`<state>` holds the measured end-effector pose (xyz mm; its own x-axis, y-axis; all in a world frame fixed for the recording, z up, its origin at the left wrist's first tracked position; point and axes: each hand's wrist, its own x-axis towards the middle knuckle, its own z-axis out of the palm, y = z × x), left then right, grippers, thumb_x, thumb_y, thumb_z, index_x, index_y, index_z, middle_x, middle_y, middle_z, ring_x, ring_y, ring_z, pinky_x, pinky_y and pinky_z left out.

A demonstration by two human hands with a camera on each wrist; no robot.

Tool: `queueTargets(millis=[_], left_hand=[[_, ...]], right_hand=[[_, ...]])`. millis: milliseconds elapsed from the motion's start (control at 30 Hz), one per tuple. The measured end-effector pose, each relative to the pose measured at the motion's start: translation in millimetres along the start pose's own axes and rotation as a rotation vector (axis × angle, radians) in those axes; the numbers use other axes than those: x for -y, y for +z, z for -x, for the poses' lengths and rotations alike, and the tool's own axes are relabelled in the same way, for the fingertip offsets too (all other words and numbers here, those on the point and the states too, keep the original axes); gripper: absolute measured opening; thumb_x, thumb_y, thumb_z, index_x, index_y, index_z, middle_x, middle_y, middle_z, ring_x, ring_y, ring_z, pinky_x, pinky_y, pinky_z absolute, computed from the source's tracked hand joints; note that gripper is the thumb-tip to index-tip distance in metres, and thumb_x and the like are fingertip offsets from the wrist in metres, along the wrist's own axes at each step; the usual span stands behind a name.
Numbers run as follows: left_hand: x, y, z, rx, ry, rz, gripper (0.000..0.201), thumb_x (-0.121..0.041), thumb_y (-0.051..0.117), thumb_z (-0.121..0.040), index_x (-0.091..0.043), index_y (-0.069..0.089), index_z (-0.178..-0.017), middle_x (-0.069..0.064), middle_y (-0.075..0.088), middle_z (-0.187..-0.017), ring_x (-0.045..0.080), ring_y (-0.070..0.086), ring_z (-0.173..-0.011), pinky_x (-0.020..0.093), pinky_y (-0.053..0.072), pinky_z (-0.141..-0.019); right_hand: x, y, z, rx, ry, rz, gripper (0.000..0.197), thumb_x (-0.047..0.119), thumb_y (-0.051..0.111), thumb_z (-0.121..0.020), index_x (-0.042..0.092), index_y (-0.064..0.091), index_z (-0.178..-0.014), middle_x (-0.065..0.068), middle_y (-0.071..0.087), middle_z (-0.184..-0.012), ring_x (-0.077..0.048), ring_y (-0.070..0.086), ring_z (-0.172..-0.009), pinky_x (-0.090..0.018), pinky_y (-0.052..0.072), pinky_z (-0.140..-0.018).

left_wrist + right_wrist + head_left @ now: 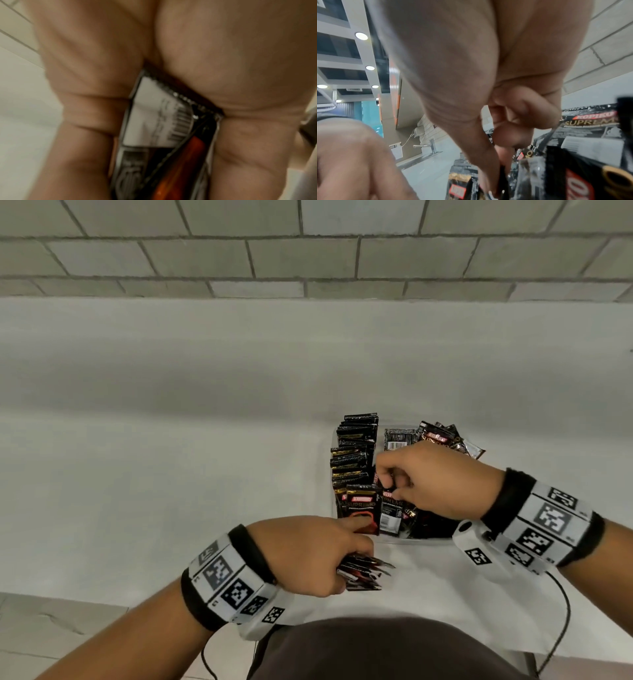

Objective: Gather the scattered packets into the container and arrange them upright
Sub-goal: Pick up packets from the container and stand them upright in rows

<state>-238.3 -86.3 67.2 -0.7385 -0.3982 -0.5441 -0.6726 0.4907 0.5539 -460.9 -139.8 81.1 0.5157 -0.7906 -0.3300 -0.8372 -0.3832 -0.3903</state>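
A clear container [334, 436] on the white table holds black coffee packets. An upright row of packets [354, 455] fills its left side, and loose packets [442, 440] lie piled at its far right. My left hand [308, 553] grips a small stack of packets [366, 571] just in front of the container; the left wrist view shows that stack [163, 135] pressed between fingers and palm. My right hand [428, 481] hovers over the container and pinches the top of a packet [388, 496] beside the row; in the right wrist view the thumb and finger pinch its edge [502, 174].
The white table [171, 440] stretches to the left and back, up to a grey brick wall [308, 251]. The table's near edge lies close to my body, and a black cable [561, 611] hangs at the lower right.
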Motion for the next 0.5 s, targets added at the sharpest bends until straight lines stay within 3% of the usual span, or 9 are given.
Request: queueTargets(millis=[100, 267, 367, 500], left_hand=[[-1, -1, -2, 0.021, -0.069, -0.05, 0.048, -0.022, 0.063, -0.094, -0.028, 0.05, -0.139, 0.003, 0.007, -0.172, 0.028, 0.051, -0.137, 0.035, 0.047, -0.103], [-1, 1, -1, 0.017, -0.134, -0.109, 0.048, -0.022, 0.06, -0.093, -0.029, 0.048, -0.139, 0.006, 0.002, -0.172, 0.038, 0.066, -0.112, 0.038, 0.053, -0.092], [-2, 3, -1, 0.005, -0.14, -0.131, 0.046, -0.021, 0.059, -0.093, -0.029, 0.047, -0.138, 0.005, 0.002, -0.172, 0.039, 0.067, -0.103, 0.037, 0.053, -0.088], [0, 6, 0, -0.026, -0.128, -0.13, 0.042, -0.021, 0.059, -0.093, -0.028, 0.05, -0.134, 0.002, 0.005, -0.171, 0.036, 0.067, -0.093, 0.031, 0.048, -0.078]], right_hand=[[-2, -6, 2, -0.004, 0.009, 0.001, 0.022, 0.012, 0.06, -0.089, 0.03, 0.072, -0.089, 0.008, 0.066, -0.074, -0.001, 0.058, -0.068, -0.009, 0.039, -0.06], [-3, -16, 5, -0.034, 0.045, -0.036, 0.033, 0.003, 0.056, -0.08, 0.025, 0.079, -0.089, 0.009, 0.069, -0.077, 0.003, 0.059, -0.068, -0.002, 0.038, -0.062], [-7, -19, 5, -0.072, 0.009, -0.04, 0.032, 0.003, 0.064, -0.079, 0.03, 0.079, -0.089, 0.011, 0.069, -0.078, 0.002, 0.06, -0.07, -0.007, 0.043, -0.064], [-8, -23, 4, -0.127, -0.061, -0.066, 0.009, 0.027, 0.082, -0.079, 0.033, 0.075, -0.082, 0.014, 0.061, -0.088, -0.002, 0.057, -0.083, -0.022, 0.046, -0.073]])
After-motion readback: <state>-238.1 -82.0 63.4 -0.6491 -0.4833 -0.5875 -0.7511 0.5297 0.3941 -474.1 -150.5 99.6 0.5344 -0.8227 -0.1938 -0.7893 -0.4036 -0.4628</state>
